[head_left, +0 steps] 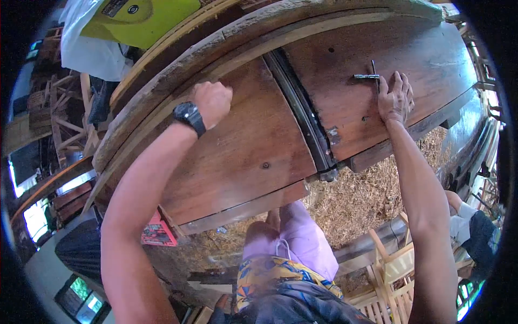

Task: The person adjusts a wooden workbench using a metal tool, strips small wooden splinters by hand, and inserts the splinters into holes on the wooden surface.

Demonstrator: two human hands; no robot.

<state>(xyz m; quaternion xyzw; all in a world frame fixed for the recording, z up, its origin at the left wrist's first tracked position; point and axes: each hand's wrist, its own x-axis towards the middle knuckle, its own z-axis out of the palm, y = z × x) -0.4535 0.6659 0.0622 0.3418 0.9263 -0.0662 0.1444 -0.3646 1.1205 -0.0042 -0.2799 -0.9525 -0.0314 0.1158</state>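
My left hand (212,102), with a black watch (189,117) on the wrist, is closed in a fist over the left part of a reddish-brown wooden panel (237,143). Whatever it may hold is hidden, and its edge is slightly blurred. Flat on the right part of the panel lies my right hand (395,101), fingers stretched out. Beside its thumb is a small metal T-handled tool (366,76); I cannot tell whether they touch. A dark metal channel (302,110) crosses the panel between my hands.
A curved wooden rim (226,40) runs along the panel's far side. Beyond it sit a yellow-green object (143,21) and white plastic sheeting (89,48). Wood shavings (361,208) cover the floor. A red box (159,231) is at left, wooden slatted furniture (394,264) and another person (472,229) at right.
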